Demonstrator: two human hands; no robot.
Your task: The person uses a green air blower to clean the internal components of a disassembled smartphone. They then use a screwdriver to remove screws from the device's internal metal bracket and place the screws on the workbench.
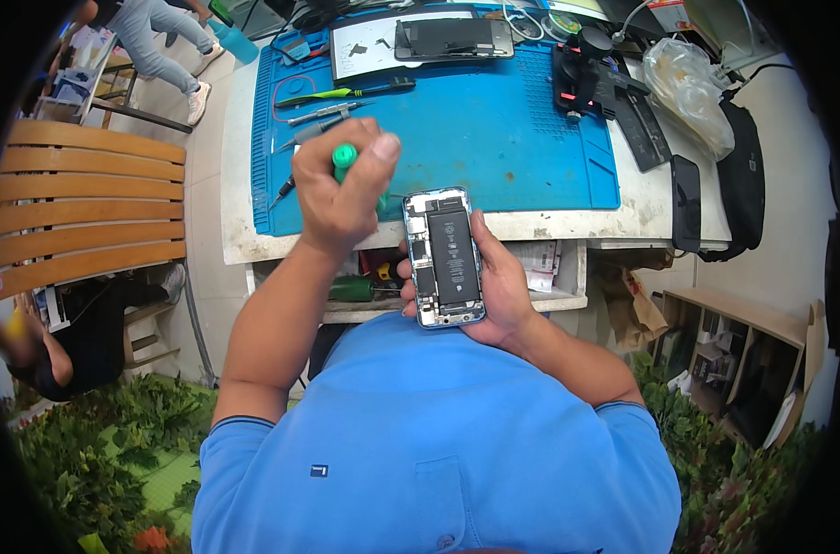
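So we've got the opened phone [424, 247] lying face-up in our right hand [505, 288], thumb along its right edge, fingertips curled around the left one. Our left hand [326, 198] is wrapped tight around a green-handled screwdriver [344, 157], just up and left of the phone; can't tell if its tip touches. Blue mat [466, 138]'s right beyond.

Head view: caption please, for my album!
Left hand grips a green tool; right hand holds an opened, blue-edged phone, black battery showing.
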